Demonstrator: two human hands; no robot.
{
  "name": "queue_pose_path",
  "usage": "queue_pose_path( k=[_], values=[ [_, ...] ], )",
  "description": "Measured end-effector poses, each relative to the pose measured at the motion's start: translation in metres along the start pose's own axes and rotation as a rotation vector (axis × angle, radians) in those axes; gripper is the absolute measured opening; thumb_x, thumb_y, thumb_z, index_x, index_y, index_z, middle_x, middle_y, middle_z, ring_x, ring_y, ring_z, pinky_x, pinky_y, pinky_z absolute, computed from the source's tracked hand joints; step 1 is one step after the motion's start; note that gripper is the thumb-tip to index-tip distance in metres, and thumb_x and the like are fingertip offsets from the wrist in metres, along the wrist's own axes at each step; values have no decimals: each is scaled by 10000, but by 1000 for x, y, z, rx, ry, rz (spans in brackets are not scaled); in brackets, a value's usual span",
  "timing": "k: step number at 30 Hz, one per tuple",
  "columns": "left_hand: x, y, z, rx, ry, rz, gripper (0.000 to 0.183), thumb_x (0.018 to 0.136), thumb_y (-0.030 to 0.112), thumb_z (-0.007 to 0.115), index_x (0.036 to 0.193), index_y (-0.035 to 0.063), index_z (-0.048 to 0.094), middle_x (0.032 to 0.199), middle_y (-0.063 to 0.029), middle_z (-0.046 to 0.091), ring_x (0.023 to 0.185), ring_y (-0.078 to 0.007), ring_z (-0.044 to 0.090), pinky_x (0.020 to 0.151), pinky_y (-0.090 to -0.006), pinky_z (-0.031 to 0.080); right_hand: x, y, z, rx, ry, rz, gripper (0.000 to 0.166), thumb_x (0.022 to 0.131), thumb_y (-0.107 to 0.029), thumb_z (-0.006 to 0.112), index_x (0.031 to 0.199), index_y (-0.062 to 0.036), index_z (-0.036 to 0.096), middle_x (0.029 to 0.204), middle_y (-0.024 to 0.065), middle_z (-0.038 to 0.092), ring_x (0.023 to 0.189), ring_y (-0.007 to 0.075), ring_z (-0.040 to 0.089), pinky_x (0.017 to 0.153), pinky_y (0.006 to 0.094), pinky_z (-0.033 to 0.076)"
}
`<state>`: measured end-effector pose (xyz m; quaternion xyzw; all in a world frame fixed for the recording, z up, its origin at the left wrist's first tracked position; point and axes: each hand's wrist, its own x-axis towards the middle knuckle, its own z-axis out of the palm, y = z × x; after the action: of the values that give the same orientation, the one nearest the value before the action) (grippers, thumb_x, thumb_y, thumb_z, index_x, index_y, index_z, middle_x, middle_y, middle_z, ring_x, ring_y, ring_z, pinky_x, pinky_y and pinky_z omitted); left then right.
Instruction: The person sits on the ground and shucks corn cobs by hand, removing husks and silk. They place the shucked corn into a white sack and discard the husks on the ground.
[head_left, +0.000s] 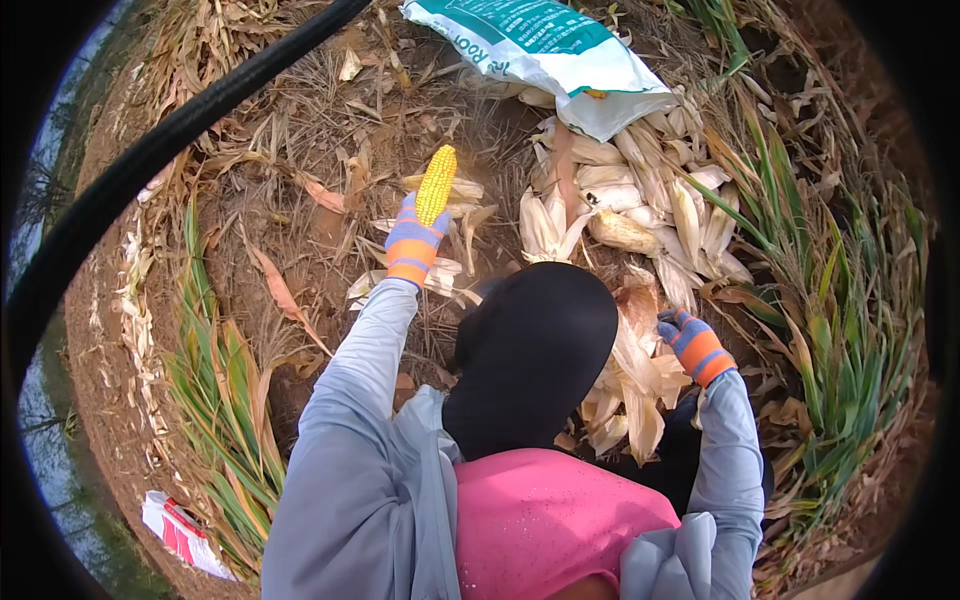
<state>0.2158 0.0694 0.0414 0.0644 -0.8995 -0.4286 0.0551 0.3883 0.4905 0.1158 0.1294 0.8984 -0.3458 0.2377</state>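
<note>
In a striped orange and purple knit glove, my left hand grips a husked yellow corn cob by its lower end, the cob pointing up and away. My right hand, gloved alike, is at the right beside loose dry corn husks; its fingers are partly curled and I cannot tell whether they touch anything. Beyond my knee lies a pile of corn ears in pale dry husks. A white and green printed sack lies at the top, with a bit of yellow corn showing at its mouth.
My bent knee in black rises between my hands. Cut green and dry corn stalks lie at the left and right. Dry leaves and straw cover brown soil. A white and red bag lies at lower left. A black cable crosses the upper left.
</note>
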Motion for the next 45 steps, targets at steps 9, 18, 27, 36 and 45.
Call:
queue_pose_path(
  k=[9, 18, 27, 36, 45],
  values=[
    [-9, -12, 1, 174, -173, -30, 646, 681, 392, 679, 1177, 52, 444, 980, -177, 600, 909, -309, 579, 788, -363, 444, -6, -8, -3, 51, -9, -8, 270, 827, -201, 569, 1032, -27, 568, 875, 116, 636, 770, 190, 593, 721, 280, 454],
    [-19, -26, 8, 199, -244, -136, 607, 680, 374, 691, 1136, 39, 470, 974, -173, 602, 915, -294, 582, 783, -343, 446, -6, -9, -4, -6, -3, -15, 270, 826, -208, 570, 1030, -32, 568, 874, 124, 633, 792, 201, 601, 731, 289, 455],
    [-31, 20, -27, -964, -830, -363, 536, 807, 557, 488, 1052, 81, 502, 644, -40, 506, 442, -103, 425, 401, -225, 315, -8, -2, -8, 20, 58, -91, 264, 829, -213, 571, 1027, -39, 570, 862, 118, 633, 779, 218, 601, 717, 301, 458],
    [-33, 57, -27, -1416, -1308, -285, 713, 774, 688, 367, 1102, 67, 492, 505, -65, 443, 326, -105, 344, 327, -223, 275, -12, -30, -15, 11, 46, -81, 277, 824, -255, 565, 1009, -49, 575, 806, 138, 625, 729, 247, 596, 676, 326, 466],
    [-15, 88, -25, -1444, -1483, -355, 677, 821, 634, 320, 1067, 41, 532, 474, -87, 441, 296, -126, 332, 309, -238, 270, -23, -34, -19, 23, 97, -123, 255, 816, -247, 573, 971, -44, 589, 829, 152, 627, 771, 267, 603, 704, 325, 462]
  ],
)
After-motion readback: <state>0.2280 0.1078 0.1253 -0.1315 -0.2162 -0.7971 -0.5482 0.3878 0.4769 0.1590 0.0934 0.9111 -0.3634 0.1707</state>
